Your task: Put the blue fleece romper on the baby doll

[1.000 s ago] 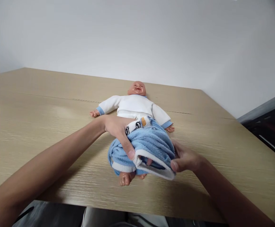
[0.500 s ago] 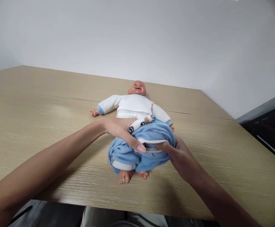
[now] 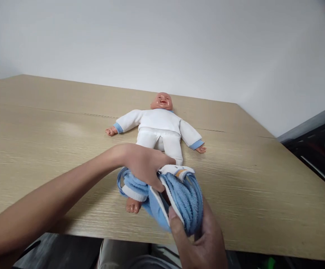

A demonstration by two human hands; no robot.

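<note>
A baby doll (image 3: 159, 121) in a white top and white leggings lies on its back, head toward the far side. Blue terry trousers (image 3: 186, 201) with white cuffs and an animal-face patch are bunched around its lower legs. My left hand (image 3: 144, 164) is closed over the near end of the legs, thumb pressed against the cloth; its other fingers are mostly hidden. My right hand (image 3: 200, 239) grips the gathered trouser leg from the near right, thumb at the white-edged opening. One bare doll foot (image 3: 133, 205) pokes out of a cuff; the other is hidden.
The doll rests on a light wooden table (image 3: 53, 149) whose front edge runs just in front of my lap. A pale wall (image 3: 151, 45) rises behind. Beyond the table's right edge stands a dark object (image 3: 316, 149) with something green in it.
The trousers have slid down from the doll's thighs toward its feet, uncovering the white leggings. My right hand has come nearer and lower, pulling the trouser leg toward me; my left hand followed slightly.
</note>
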